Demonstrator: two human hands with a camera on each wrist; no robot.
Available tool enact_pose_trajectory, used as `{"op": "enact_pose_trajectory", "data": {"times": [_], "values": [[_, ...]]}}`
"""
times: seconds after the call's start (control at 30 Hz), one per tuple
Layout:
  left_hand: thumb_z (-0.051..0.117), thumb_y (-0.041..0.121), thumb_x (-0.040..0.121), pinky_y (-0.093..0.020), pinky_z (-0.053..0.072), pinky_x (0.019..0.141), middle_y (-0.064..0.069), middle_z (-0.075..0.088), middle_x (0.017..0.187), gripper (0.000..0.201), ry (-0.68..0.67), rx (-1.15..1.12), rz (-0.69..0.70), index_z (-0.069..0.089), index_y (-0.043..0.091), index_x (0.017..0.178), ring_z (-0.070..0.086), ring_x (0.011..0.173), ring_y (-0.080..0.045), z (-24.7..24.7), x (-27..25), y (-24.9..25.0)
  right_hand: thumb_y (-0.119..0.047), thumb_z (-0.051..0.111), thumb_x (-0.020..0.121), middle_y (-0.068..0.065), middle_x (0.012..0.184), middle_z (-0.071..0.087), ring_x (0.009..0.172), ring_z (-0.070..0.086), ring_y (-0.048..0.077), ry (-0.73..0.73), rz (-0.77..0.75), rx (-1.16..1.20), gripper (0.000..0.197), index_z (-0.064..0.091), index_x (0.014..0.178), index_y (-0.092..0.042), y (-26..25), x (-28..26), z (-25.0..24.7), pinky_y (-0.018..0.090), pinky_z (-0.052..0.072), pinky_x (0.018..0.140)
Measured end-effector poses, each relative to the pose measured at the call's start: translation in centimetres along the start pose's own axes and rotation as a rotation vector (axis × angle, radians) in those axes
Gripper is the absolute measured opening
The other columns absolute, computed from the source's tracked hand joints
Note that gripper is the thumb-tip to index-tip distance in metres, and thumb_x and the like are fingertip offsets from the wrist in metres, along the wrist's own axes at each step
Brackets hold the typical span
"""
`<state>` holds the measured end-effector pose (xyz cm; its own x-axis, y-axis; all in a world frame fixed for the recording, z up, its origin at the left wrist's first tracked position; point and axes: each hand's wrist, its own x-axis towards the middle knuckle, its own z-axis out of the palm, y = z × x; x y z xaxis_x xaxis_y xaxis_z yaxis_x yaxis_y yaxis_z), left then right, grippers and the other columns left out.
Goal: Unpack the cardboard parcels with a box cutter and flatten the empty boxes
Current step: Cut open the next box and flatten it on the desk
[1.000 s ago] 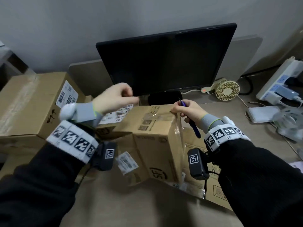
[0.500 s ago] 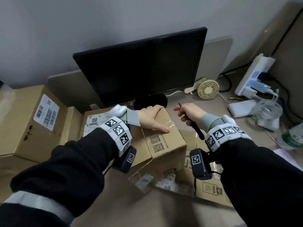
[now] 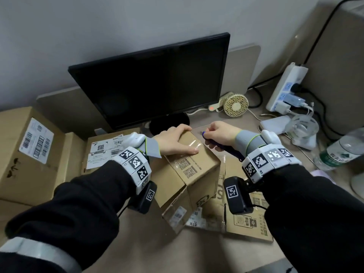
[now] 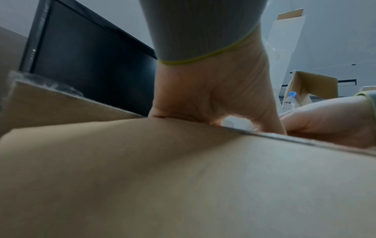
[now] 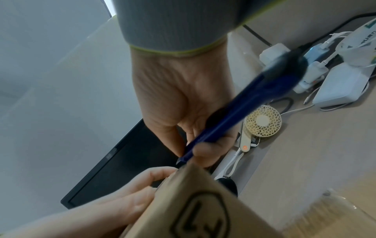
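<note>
Two hands in view, both on the one small parcel (image 3: 189, 168) mid-desk, in front of the monitor (image 3: 155, 83). It sits tilted, one corner down on flattened cardboard (image 3: 246, 219), clear tape along its top seam.

My left hand (image 3: 175, 141) lies palm-down over the parcel top, fingers curled over the far edge, thumb flat along the tape. So it's gripping the box, not just resting. Left wrist view confirms the heel of the palm pressed on the top edge.

My right hand (image 3: 220, 134) is clenched round one blue box cutter (image 3: 226, 148), pen-style grip. In the right wrist view its tip (image 5: 181, 161) meets the parcel's far top corner, just beside the left fingertips (image 5: 160, 173). Can't tell whether the blade is out (too small, blurred).

Counts:
- 1 big sealed box (image 3: 25, 154) far left, one shipping label on it
- 1 box (image 3: 102, 150) between it and the parcel, labels on top
- 1 small desk fan (image 3: 236, 104)
- 1 power strip (image 3: 287, 87), several plugs in it
- 1 water bottle (image 3: 342, 150) at the right edge
</note>
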<state>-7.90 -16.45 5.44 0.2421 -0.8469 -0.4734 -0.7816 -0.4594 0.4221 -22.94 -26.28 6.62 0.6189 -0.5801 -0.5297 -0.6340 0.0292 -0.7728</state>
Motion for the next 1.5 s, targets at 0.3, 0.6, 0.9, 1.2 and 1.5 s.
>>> {"op": "enact_pose_trajectory", "data": {"times": [0.3,0.6,0.9,1.2,1.5], "values": [[0.054,0.084,0.047,-0.041,0.044,0.100,-0.002,0.044,0.127,0.104,0.041,-0.075,-0.052,0.028,0.038,0.136,0.051,0.113,-0.024,0.1,-0.5,0.4,-0.019,0.058,0.089,0.007,0.086,0.066,0.082,0.066,0.024,0.112,-0.095,-0.359,0.012,0.055,0.078,-0.020,-2.0,0.3,0.3,0.032,0.058,0.063],[0.053,0.077,0.052,-0.040,0.044,0.098,-0.003,0.042,0.130,0.099,0.047,-0.065,-0.054,0.026,0.038,0.139,0.050,0.114,-0.026,0.4,-0.3,0.4,-0.017,0.058,0.091,0.010,0.089,0.069,0.089,0.070,0.027,0.112,-0.101,-0.519,0.008,0.063,0.084,-0.017,-3.3,-0.2,0.5,0.035,0.060,0.071],[0.050,0.085,0.044,-0.038,0.044,0.098,-0.001,0.041,0.128,0.105,0.052,-0.055,-0.062,0.028,0.039,0.135,0.049,0.113,-0.025,0.6,-0.2,0.6,-0.010,0.061,0.085,0.011,0.094,0.072,0.083,0.068,0.026,0.168,-0.089,-0.774,0.018,0.069,0.101,-0.007,-4.8,-0.1,0.8,0.037,0.058,0.081],[0.060,0.075,0.070,-0.040,0.040,0.099,-0.005,0.038,0.134,0.086,0.090,0.001,-0.080,0.026,0.038,0.139,0.044,0.120,-0.032,1.9,-0.3,1.2,-0.012,0.053,0.089,0.009,0.087,0.065,0.084,0.063,0.028,0.224,-0.143,-0.880,0.020,0.067,0.103,-0.010,-4.6,-1.3,0.9,0.028,0.048,0.073],[0.053,0.078,0.057,-0.041,0.039,0.100,-0.004,0.037,0.134,0.093,0.106,-0.005,-0.090,0.025,0.042,0.138,0.043,0.121,-0.031,2.4,-1.4,1.6,-0.008,0.056,0.084,0.010,0.083,0.074,0.066,0.068,0.026,0.199,-0.151,-0.745,0.019,0.074,0.092,-0.010,-2.8,-2.3,0.2,0.032,0.059,0.070]]}}
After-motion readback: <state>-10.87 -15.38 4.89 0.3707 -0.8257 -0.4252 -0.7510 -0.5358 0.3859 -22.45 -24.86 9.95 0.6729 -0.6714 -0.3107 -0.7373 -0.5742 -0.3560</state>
